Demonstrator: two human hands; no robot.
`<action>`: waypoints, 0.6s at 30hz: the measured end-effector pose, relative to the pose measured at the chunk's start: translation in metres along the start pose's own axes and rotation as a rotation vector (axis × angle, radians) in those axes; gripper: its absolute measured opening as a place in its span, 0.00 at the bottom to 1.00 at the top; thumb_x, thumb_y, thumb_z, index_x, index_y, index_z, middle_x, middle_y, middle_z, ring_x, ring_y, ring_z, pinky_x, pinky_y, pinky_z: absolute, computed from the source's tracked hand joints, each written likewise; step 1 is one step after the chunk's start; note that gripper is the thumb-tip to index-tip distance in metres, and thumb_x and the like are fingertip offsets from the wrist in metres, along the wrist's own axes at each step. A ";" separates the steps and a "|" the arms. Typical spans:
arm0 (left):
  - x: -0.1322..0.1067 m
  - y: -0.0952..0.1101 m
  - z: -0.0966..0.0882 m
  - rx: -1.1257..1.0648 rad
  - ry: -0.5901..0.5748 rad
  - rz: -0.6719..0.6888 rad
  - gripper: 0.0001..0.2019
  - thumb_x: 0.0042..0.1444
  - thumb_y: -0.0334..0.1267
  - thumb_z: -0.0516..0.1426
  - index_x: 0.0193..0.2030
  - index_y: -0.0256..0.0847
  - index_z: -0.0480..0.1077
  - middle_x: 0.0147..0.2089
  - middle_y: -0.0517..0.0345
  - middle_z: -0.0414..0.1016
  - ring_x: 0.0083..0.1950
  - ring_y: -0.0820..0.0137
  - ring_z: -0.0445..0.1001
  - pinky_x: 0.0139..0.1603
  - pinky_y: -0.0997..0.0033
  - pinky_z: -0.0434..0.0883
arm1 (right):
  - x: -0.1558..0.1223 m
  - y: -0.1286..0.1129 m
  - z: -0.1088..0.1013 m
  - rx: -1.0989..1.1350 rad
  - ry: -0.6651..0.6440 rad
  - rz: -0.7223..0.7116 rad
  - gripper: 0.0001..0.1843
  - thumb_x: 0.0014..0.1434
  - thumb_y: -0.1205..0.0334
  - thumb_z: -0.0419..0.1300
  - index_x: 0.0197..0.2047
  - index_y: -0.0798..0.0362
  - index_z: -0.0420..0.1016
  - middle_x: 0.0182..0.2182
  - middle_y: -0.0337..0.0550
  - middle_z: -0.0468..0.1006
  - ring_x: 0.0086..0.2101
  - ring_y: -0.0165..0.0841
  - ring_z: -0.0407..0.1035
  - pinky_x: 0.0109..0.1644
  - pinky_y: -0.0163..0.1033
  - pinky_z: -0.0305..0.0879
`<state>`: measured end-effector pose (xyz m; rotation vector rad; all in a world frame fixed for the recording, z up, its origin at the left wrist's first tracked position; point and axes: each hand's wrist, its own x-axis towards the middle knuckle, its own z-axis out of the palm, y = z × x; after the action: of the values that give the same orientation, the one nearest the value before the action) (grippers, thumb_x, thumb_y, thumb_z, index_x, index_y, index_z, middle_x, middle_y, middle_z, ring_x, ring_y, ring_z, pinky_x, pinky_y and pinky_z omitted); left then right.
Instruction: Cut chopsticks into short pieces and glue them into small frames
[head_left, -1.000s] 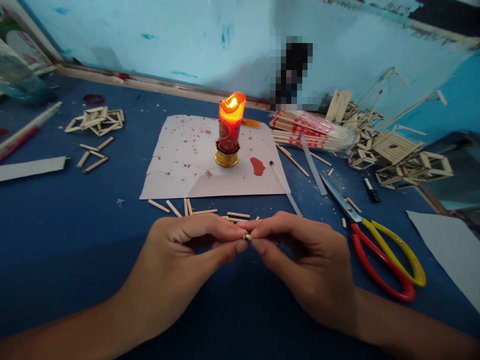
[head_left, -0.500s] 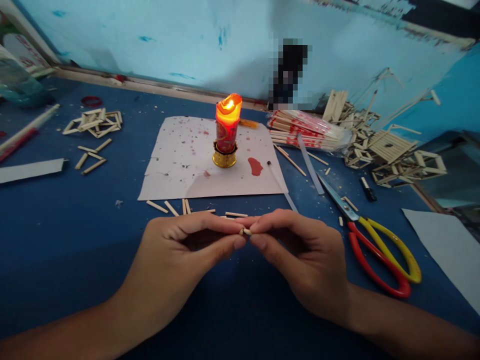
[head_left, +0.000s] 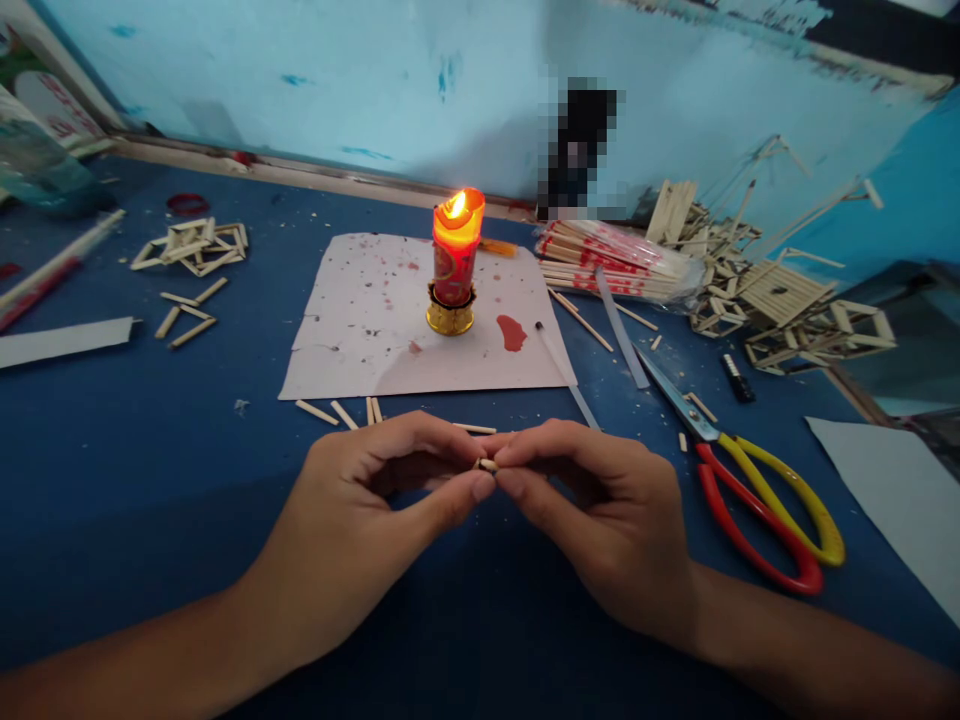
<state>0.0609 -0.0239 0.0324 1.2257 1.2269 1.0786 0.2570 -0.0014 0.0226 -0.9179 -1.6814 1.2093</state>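
Observation:
My left hand (head_left: pixel 375 530) and my right hand (head_left: pixel 611 510) meet fingertip to fingertip above the blue table. Between them is a pair of short wooden sticks (head_left: pixel 489 464), with dark spots where their ends come together. Thumb and index finger of each hand are pinched at this joint, and most of the sticks is hidden by the fingers. Just beyond my hands lie several loose cut sticks (head_left: pixel 317 412). A lit red candle (head_left: pixel 454 270) in a gold holder (head_left: pixel 450 315) stands on a wax-spotted white sheet (head_left: pixel 337 350).
Scissors (head_left: pixel 705 430) with red and yellow handles lie right of my right hand. Near them are a glue stick (head_left: pixel 622 330), a packet of sticks (head_left: pixel 615 265) and a stick-built model (head_left: pixel 787 295). Joined stick frames (head_left: pixel 196 243) and a stick triangle (head_left: pixel 191 318) lie at left.
My left index finger has arched up and shifted slightly, and the pinched sticks have turned a little. My right hand has barely moved. The candle flame leans differently.

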 end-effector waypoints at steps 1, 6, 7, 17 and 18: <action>0.000 0.000 0.000 0.012 -0.004 0.005 0.10 0.52 0.29 0.71 0.38 0.48 0.82 0.43 0.66 0.88 0.41 0.72 0.87 0.44 0.88 0.80 | 0.000 0.000 0.000 -0.007 -0.003 -0.001 0.07 0.64 0.70 0.67 0.43 0.50 0.83 0.42 0.41 0.88 0.43 0.34 0.83 0.50 0.37 0.81; -0.001 0.000 0.000 0.079 -0.013 0.058 0.10 0.53 0.31 0.71 0.39 0.50 0.81 0.40 0.69 0.87 0.40 0.74 0.86 0.43 0.89 0.79 | 0.000 0.000 0.001 -0.028 -0.003 -0.019 0.07 0.64 0.70 0.66 0.44 0.50 0.83 0.43 0.40 0.88 0.43 0.34 0.83 0.50 0.36 0.80; -0.001 0.000 0.000 0.098 -0.006 0.072 0.10 0.53 0.31 0.71 0.39 0.50 0.81 0.39 0.69 0.87 0.39 0.74 0.86 0.43 0.89 0.79 | -0.001 0.000 0.001 -0.033 0.000 -0.022 0.07 0.64 0.70 0.66 0.44 0.49 0.83 0.42 0.40 0.88 0.43 0.34 0.83 0.51 0.37 0.80; -0.004 -0.001 -0.001 0.237 0.047 0.181 0.06 0.57 0.34 0.69 0.38 0.52 0.82 0.36 0.72 0.86 0.36 0.78 0.84 0.40 0.90 0.77 | -0.003 0.000 0.001 -0.036 -0.008 -0.087 0.10 0.64 0.72 0.66 0.46 0.49 0.81 0.42 0.38 0.87 0.45 0.31 0.82 0.52 0.33 0.77; -0.004 -0.001 -0.001 0.255 0.047 0.192 0.06 0.57 0.34 0.69 0.38 0.53 0.82 0.36 0.72 0.86 0.37 0.78 0.83 0.40 0.89 0.77 | -0.003 -0.001 0.001 -0.025 -0.011 -0.084 0.11 0.64 0.72 0.66 0.47 0.49 0.81 0.43 0.38 0.87 0.45 0.31 0.82 0.52 0.33 0.77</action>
<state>0.0592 -0.0277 0.0315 1.5460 1.3338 1.1184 0.2574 -0.0048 0.0224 -0.8482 -1.7302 1.1412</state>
